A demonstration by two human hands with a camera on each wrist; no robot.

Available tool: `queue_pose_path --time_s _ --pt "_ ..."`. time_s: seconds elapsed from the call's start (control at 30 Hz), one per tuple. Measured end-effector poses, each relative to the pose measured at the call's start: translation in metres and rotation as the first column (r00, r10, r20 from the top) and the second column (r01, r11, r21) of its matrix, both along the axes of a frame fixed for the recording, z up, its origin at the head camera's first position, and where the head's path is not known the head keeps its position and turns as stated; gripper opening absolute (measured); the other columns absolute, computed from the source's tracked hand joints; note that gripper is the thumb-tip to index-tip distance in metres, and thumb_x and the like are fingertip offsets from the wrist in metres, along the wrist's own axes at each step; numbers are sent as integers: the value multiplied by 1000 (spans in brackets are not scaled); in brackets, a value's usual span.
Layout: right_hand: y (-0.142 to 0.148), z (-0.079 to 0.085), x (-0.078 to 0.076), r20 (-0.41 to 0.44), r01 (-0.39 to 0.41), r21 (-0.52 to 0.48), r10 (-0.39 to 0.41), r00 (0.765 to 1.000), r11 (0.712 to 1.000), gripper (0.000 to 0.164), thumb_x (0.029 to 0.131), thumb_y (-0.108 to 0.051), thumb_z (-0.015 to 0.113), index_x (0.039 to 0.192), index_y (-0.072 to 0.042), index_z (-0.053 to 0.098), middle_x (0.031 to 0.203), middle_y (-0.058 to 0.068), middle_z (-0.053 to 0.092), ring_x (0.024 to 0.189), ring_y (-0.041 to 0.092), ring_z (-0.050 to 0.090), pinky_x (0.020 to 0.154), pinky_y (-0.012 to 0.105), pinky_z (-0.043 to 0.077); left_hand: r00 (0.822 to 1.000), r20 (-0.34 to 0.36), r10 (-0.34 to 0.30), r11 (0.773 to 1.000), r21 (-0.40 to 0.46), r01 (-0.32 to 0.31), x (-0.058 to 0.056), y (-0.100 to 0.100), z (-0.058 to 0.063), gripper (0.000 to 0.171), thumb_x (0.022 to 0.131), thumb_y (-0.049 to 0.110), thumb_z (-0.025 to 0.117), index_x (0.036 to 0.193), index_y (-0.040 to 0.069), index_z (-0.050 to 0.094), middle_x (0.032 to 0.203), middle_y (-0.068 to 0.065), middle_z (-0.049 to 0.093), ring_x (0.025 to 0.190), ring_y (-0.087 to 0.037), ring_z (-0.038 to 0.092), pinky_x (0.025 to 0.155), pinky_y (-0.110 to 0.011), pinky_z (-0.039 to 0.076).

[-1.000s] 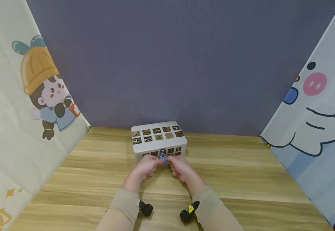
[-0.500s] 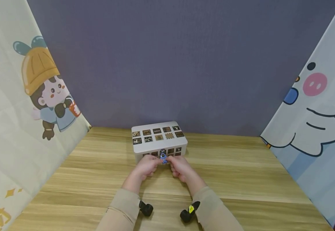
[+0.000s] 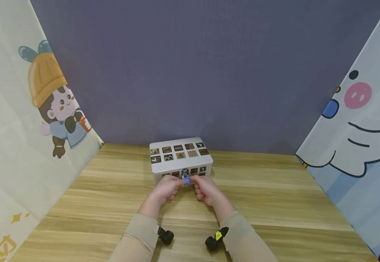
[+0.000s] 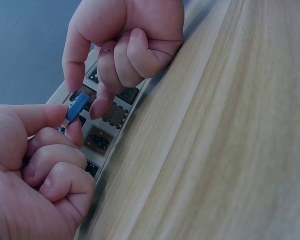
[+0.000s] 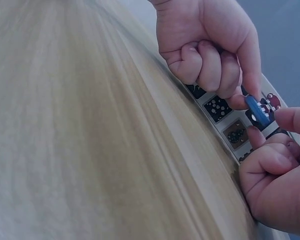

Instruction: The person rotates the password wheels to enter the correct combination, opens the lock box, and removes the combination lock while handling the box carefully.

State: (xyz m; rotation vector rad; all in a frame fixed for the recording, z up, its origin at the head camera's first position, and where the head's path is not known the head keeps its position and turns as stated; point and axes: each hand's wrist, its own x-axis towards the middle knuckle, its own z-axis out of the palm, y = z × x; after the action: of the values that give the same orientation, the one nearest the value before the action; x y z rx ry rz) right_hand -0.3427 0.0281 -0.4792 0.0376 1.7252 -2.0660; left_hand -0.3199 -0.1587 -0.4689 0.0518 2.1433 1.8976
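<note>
A small blue combination padlock is at the metal latch on the front of a white box with square pictures on it. My left hand pinches the padlock's body between thumb and index finger, the other fingers curled. Pale number dials show on the padlock in the right wrist view. My right hand is just to its right, thumb and index finger parted beside the dials and its other fingers folded in. Whether the shackle is fastened is too small to tell.
The box stands at the back of a wooden table, close to a dark grey-purple partition. Cartoon-printed panels flank the table, a cream panel at left and a white-and-blue panel at right. Black wrist cameras hang from both sleeves.
My right thumb and index finger have shifted slightly right, away from the padlock. The left hand keeps its pinch, and the box stays in place.
</note>
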Motion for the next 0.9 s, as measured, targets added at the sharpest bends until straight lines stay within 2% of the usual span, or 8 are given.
queue_pose_path --time_s 0.47,0.9 --pt "6 4 -1 26 -11 -66 12 1000 998 18 98 -23 60 96 -5 65 56 -11 29 43 1 23 40 17 18 1000 19 -3 1000 9 3 0 0 1 29 99 19 64 107 -9 67 53 8 35 43 -6 29 39 -20 26" --pt "9 5 0 27 -18 -84 20 999 996 19 100 -22 58 98 -4 64 55 -11 30 44 1 24 39 16 18 1000 16 4 1000 -9 -4 1 0 3 29 98 20 65 107 -8 69 52 8 35 43 -6 29 39 -20 27"
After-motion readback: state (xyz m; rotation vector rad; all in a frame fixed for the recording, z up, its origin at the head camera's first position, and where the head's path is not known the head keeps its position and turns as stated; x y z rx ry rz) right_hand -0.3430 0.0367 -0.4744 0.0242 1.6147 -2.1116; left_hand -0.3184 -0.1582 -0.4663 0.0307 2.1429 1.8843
